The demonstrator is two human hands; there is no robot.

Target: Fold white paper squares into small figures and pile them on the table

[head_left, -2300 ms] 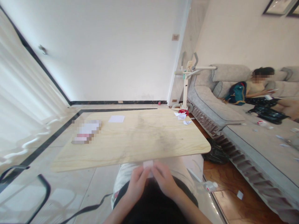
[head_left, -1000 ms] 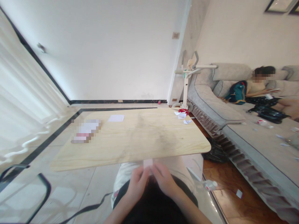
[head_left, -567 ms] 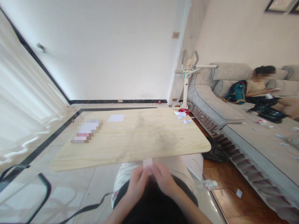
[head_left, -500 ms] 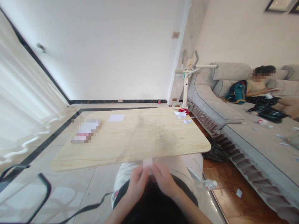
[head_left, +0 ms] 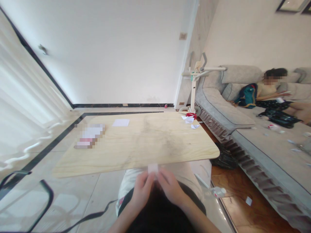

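Note:
A small piece of white paper (head_left: 153, 168) is pinched between my two hands, close to my lap and by the near edge of the wooden table (head_left: 116, 145). My left hand (head_left: 143, 185) grips its left side, with the thumb on top. From the right, my right hand (head_left: 168, 185) holds the same paper with closed fingers. The lower part of the paper is hidden by the thumbs. On the table's far left part lies a flat white sheet (head_left: 120, 122). Small folded papers (head_left: 189, 120) sit at the far right corner.
Red-handled scissors (head_left: 191, 115) lie by the folded papers. A blurred-out stack (head_left: 89, 136) is on the table's left. A grey sofa (head_left: 245, 116) with a seated person (head_left: 269, 90) stands to the right. A plastic bottle (head_left: 219, 192) lies beside my right leg.
Almost nothing differs. The paper has shifted very slightly upward and left between my fingers, and both hands stay in place.

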